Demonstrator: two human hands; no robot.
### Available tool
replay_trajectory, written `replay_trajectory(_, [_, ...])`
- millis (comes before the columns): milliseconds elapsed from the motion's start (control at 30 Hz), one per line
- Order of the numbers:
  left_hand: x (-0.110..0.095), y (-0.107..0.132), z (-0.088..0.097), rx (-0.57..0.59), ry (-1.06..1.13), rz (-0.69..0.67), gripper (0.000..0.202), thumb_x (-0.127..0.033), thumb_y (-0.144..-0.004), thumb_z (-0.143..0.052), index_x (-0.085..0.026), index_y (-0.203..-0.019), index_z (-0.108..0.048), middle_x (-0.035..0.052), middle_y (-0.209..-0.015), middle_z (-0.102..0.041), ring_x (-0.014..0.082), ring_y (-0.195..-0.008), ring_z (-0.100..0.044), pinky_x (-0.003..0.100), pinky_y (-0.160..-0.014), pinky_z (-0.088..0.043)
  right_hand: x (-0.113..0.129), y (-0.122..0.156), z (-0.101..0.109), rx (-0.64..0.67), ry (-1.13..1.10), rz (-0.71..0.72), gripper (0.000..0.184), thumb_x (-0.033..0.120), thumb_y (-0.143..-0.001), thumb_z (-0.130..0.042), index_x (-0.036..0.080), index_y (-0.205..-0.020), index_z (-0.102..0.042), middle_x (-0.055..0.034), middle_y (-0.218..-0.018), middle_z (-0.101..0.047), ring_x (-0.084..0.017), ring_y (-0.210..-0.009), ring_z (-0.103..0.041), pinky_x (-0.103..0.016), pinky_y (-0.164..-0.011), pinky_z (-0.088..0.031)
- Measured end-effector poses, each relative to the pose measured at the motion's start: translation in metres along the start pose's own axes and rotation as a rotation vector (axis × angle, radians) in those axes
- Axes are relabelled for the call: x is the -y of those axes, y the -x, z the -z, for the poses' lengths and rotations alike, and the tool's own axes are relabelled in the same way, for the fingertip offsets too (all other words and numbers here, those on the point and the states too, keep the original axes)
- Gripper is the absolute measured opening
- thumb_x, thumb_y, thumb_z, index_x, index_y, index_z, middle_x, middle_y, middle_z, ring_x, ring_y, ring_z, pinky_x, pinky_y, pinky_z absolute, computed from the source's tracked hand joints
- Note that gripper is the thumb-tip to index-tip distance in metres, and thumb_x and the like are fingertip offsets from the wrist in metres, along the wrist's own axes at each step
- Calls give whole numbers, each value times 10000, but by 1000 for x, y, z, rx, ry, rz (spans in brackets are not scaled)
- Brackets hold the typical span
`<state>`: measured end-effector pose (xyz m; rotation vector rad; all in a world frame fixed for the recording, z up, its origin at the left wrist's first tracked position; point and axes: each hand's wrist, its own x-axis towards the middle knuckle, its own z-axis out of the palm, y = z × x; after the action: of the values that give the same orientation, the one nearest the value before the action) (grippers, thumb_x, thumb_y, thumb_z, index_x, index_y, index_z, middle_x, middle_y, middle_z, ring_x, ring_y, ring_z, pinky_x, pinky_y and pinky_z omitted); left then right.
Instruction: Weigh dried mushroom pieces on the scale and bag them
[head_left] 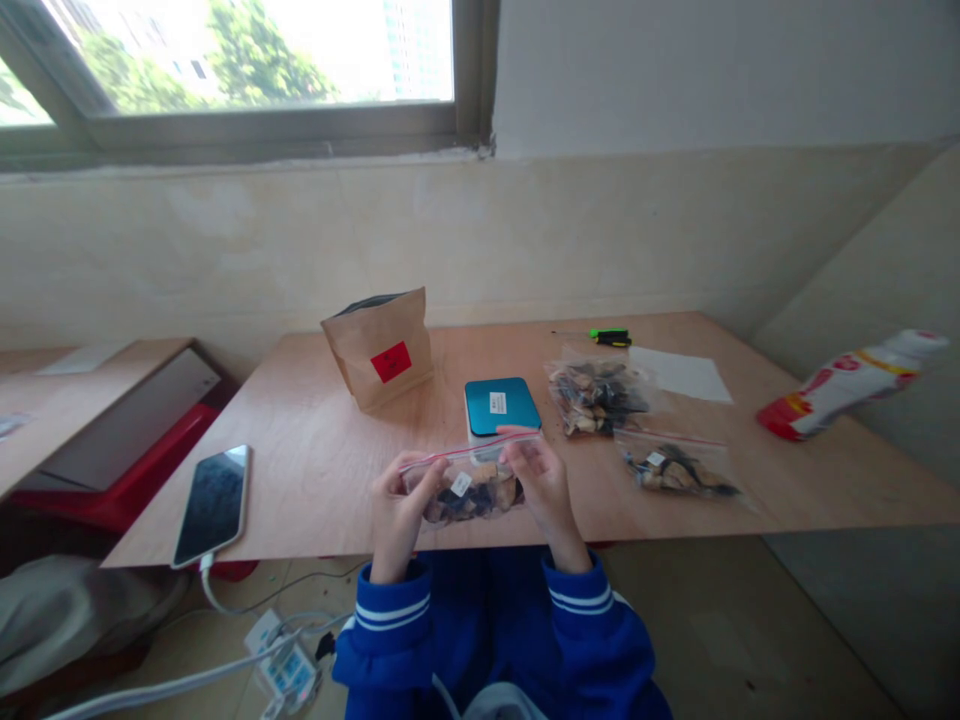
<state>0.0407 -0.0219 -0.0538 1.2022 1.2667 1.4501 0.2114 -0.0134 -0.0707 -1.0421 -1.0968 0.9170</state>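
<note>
Just in front of the teal box, the left hand and right hand are clamped on opposite sides of a zip bag of dark and tan pieces, at the near edge of the table; two filled bags lie right of the box; a paper bag stands behind it to the left; a phone lies further left.

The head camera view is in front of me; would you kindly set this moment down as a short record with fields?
Left hand: grips the left end of a zip bag
Right hand: grips its right end, at the red-striped seal
Bag contents: dark and tan pieces
Nearest item: teal-lidded box
Surface: wooden table
Also on table: filled zip bag, filled zip bag, kraft paper bag, smartphone
</note>
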Motion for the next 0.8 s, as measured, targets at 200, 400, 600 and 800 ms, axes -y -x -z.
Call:
replay_trajectory(200, [1, 1, 1, 19, 11, 36, 259, -404, -709, -746, -158, -729, -666, 3, -578, -677, 135, -515, -625, 197, -430, -437, -2, 0, 3, 76, -45, -106, 279, 441, -699, -752, 193, -818, -708, -35, -776, -715, -176, -722, -649, -291, -692, -523])
replay_trajectory(400, [4, -1, 1, 16, 20, 44, 263, -403, -718, -743, -156, -753, -656, 4, -586, -673, 119, -508, -613, 174, -402, -407, 0, 0, 0, 104, 10, -30, 199, 388, -754, -715, 195, -727, -672, -1, -706, -654, -152, -682, -620, -262, -649, -504])
replay_trajectory(600, [8, -3, -1, 48, 87, 80, 278, -416, -737, -726, -168, -832, -643, -10, -645, -683, 93, -537, -610, 143, -404, -391, 4, 0, -2, 30, 106, 101, 177, 349, -794, -685, 194, -714, -651, 0, -706, -620, -145, -693, -601, -254, -655, -499])
replay_trajectory(800, [9, -3, 1, 152, 85, 89, 270, -399, -749, -721, -157, -866, -699, 20, -728, -726, 114, -639, -648, 180, -555, -489, 1, -1, 2, -10, 120, 132, 157, 338, -807, -685, 202, -730, -670, -6, -742, -629, -150, -731, -614, -257, -686, -502])
